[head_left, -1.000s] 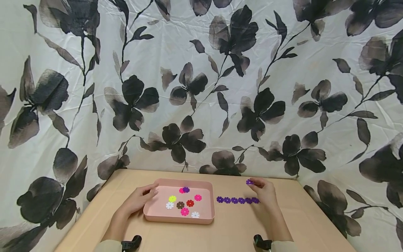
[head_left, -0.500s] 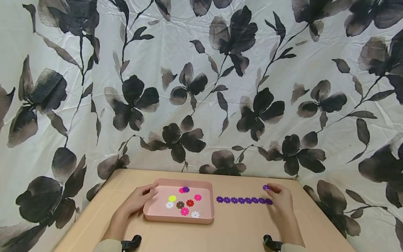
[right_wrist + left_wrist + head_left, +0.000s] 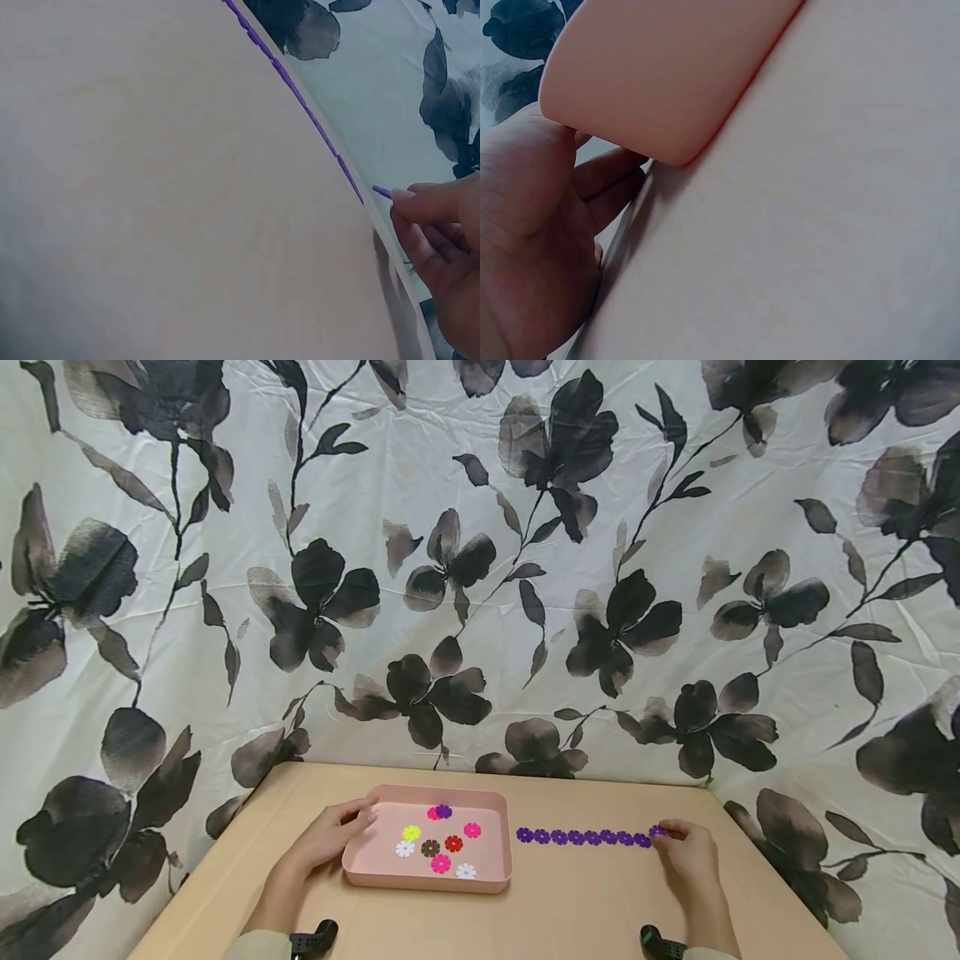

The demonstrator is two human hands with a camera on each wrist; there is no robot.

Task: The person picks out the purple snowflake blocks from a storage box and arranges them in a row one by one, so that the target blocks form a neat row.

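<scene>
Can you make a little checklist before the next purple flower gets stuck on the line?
1. Purple flower pinched in the right hand: ok.
2. Flower lined up with the end of the purple chain: ok.
3. Flower already joined to the chain: cannot tell.
4. Left hand holding the pink tray: ok.
5. More purple flowers left in the tray: ok, one.
</scene>
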